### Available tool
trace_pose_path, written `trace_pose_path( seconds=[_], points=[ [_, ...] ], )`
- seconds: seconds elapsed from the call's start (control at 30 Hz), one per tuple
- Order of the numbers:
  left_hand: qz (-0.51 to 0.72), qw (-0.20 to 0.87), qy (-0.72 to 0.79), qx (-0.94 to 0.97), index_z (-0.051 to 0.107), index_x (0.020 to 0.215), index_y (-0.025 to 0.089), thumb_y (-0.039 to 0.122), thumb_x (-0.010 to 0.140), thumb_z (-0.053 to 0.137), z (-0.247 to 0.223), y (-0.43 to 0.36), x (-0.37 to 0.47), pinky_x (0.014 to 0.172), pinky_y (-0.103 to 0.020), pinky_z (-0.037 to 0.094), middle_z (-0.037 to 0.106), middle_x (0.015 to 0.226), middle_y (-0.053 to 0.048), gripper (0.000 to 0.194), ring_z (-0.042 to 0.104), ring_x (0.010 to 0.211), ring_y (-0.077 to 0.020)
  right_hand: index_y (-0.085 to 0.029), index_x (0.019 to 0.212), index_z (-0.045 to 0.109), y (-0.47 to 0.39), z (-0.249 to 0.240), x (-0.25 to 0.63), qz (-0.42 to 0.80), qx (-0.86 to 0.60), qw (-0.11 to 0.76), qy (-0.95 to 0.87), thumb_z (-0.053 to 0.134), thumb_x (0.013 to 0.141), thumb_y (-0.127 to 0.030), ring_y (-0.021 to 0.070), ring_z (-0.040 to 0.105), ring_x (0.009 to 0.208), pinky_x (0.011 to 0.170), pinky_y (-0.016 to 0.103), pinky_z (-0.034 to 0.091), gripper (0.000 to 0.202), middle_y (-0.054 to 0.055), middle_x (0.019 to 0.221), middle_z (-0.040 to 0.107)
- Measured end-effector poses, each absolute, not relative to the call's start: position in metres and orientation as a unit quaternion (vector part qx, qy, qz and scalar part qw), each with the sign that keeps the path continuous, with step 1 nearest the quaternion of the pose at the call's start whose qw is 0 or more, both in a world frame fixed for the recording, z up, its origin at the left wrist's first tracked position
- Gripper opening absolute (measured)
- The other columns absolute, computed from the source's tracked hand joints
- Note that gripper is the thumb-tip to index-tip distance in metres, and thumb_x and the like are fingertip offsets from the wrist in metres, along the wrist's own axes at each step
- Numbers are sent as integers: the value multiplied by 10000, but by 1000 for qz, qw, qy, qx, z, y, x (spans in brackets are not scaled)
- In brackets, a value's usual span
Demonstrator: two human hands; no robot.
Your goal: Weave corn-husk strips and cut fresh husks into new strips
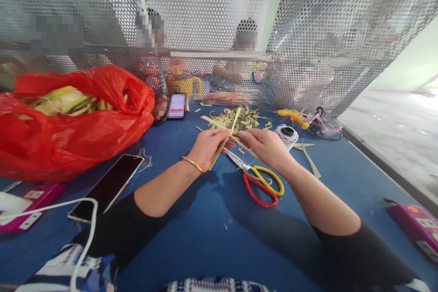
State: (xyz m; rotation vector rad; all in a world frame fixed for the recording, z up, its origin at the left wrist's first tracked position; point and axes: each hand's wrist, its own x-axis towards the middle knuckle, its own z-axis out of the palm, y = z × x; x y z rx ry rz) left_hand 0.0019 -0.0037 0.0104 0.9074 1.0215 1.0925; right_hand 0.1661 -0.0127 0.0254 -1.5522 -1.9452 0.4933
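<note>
pale strips cross at 2 o'clock from the nearer left hand, one angled 7-to-1 o'clock, that hand and right hand both pinching them.

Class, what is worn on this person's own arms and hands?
The left hand and right hand wear no gloves. A thin, gold-coloured bangle circles the left wrist; the right shows none. Black sleeves stop well short of both wrists.
</note>
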Motion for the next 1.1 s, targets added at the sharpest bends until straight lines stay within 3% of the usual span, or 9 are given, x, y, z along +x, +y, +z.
trace_pose_path(
  seconds=[0.17,0.27,0.5,0.6,0.73,0.93,1.1],
  points=[
    [452,623,452,450,745,674,146,200,724,801,8,-11,7,503,-204,440,738,689,-51,93,665,578,-129,-196,634,645,3,14,172,354,-536,426,-637,682,727,-608,137,493,616,586,271,386,424,-2,607,579],
    [436,603,466,478,743,646,154,141,733,773,3,-11,10,498,-212,431,720,644,-42,93,662,562,-133,-192,614,640,3,9,168,416,-502,463,-601,764,626,-578,122,477,585,573,270,391,406,-11,585,577],
    [411,608,501,459,709,589,151,147,761,753,5,-9,9,476,-212,418,717,624,-43,177,643,531,-125,-202,553,602,-3,6,159,307,-499,500,-638,678,701,-429,124,467,557,553,278,372,281,-20,527,549],
    [399,648,484,433,732,686,147,271,799,756,8,-10,7,518,-220,462,748,701,-70,169,684,577,-146,-203,565,616,-1,9,162,322,-495,502,-632,670,719,-453,130,501,566,574,288,403,300,-10,544,582],
    [392,685,442,427,749,819,142,442,888,645,9,-10,4,569,-238,510,761,745,-103,325,714,625,-166,-204,562,610,3,11,169,342,-495,502,-621,689,711,-485,132,520,575,607,304,431,328,-2,562,603],
    [398,646,458,463,736,768,147,226,754,782,7,-13,5,551,-219,483,757,758,-66,92,699,618,-143,-193,623,646,4,9,169,344,-489,495,-631,709,720,-459,130,519,593,619,300,435,289,-6,574,611],
    [424,615,454,485,736,897,149,281,804,752,0,-8,7,685,-286,541,758,821,-81,162,707,701,-171,-205,666,635,4,11,170,334,-473,528,-621,678,755,-466,155,580,628,654,315,484,279,2,624,633]
  ],
)
